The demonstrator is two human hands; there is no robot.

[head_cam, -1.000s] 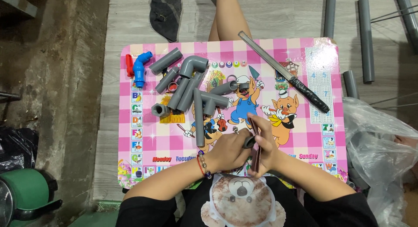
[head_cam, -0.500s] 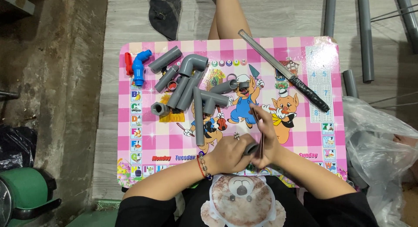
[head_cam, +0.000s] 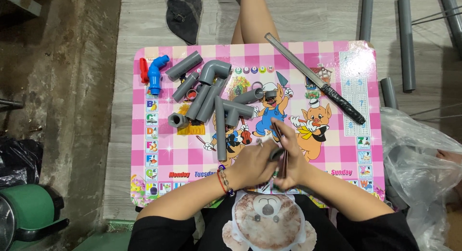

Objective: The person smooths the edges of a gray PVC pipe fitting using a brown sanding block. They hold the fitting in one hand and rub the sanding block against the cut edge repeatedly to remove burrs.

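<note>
Hands meet over the near edge of the pink table [head_cam: 159,159] with the cartoon animal pictures, close to my chest. My left hand [head_cam: 252,164] is curled shut around a small grey pipe piece [head_cam: 276,153], and only a little of this piece shows between my fingers. My right hand [head_cam: 291,159] is closed on a thin dark sheet [head_cam: 283,157], which stands on its edge and touches the grey piece; I cannot tell exactly what this sheet is. Both hands press together, so the piece sits between them, just above the table top. On my left wrist there is a red bracelet [head_cam: 222,182]. Further away on the table lies a group of grey pipes and elbow fittings [head_cam: 211,94], some touching each other, and one long straight pipe [head_cam: 220,128] points toward my left hand. Near the far left corner a blue fitting [head_cam: 156,73] lies beside a small red part [head_cam: 143,70]. A long saw with black handle [head_cam: 317,80] lies diagonally on the right side of the table, well apart from my hands. On the floor to the right I see a clear plastic bag [head_cam: 423,150] and more grey pipes [head_cam: 405,41]
</note>
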